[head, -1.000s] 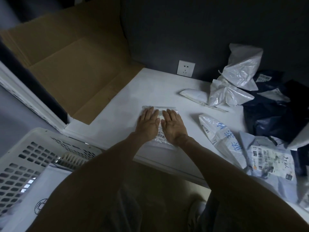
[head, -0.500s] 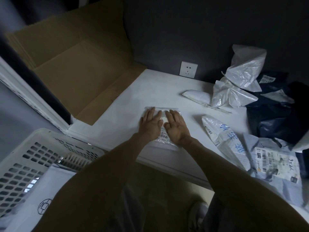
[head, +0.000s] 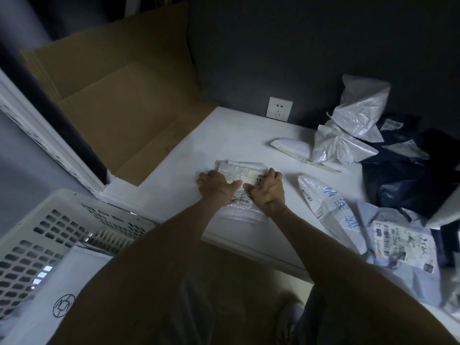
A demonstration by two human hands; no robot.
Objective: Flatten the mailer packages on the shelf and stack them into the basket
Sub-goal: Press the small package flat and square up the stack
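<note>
Now | left hand, right hand are gripping white mailer on shelf | fingers curling round its side edges

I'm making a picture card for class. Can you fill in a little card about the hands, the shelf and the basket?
Left hand: grips the left edge of the white mailer, fingers curled
Right hand: grips the same mailer's right side
Mailer's place: flat on the shelf, near its front edge
Waiting pile: crumpled white bags, mailer with blue writing, dark blue mailers, all to the right
Basket: lower left, with a flat white package inside
Also there: cardboard, wall socket
</note>
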